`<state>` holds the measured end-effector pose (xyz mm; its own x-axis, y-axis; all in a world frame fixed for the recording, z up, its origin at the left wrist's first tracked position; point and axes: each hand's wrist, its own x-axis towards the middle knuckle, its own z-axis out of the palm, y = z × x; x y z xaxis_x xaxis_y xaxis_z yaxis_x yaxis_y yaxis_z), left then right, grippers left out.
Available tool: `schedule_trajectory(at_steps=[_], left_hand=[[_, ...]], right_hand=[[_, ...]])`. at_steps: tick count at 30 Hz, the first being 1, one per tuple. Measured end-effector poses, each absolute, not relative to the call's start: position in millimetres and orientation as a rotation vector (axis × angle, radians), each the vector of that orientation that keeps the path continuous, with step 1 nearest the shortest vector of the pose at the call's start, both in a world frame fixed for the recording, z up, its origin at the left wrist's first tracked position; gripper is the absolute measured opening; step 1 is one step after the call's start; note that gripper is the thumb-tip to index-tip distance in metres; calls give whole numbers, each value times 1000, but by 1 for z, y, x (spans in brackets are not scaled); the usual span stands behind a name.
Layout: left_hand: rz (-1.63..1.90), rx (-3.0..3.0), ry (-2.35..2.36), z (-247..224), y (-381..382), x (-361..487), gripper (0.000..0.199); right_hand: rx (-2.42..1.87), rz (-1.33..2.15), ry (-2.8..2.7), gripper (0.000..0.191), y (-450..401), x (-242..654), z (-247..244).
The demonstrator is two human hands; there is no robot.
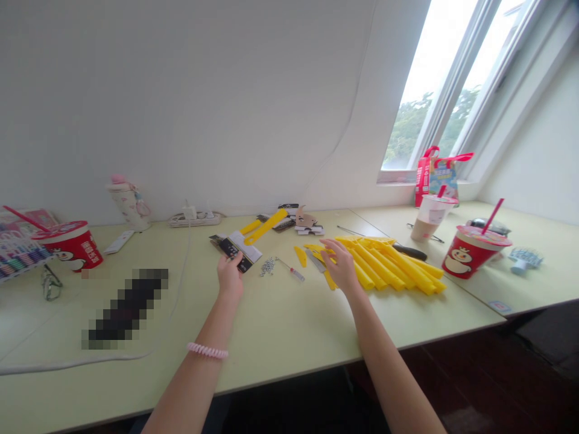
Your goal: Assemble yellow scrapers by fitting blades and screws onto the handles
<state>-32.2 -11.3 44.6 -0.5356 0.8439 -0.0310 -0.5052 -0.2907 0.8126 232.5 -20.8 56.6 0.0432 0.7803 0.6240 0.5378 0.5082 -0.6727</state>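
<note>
My left hand (231,276) is closed on a black and white printed card (238,250), its thumb across the front. Just behind the card, a yellow handle (266,226) slants up to the right. My right hand (339,264) has its fingers apart over the left end of a pile of yellow handles (389,265). Metal blades (316,260) and a small yellow piece (300,257) lie beside its fingertips. Between my hands are a heap of small screws (267,267) and a screwdriver with a clear handle (296,275).
Red cups stand at the left (70,246) and right (473,252), with a milky drink cup (432,218) behind. A power strip (196,219), a bottle (129,203) and packaging (307,222) line the wall. A white cable (176,295) crosses the left side.
</note>
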Motion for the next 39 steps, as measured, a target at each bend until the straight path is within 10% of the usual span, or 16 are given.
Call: schedule_trajectory(at_steps=[11, 16, 22, 39], left_hand=[[1927, 549, 1894, 23, 32, -72, 26], [1788, 775, 2099, 24, 41, -87, 73], [1536, 1232, 2076, 17, 48, -99, 18], [1194, 1421, 2334, 23, 82, -96, 37]], right_hand=[[-1159, 297, -1818, 20, -24, 223, 50], [-1166, 291, -1855, 20, -27, 221, 54], [-1156, 319, -1876, 20, -33, 218, 58], [-1156, 361, -1995, 18, -37, 210, 56]])
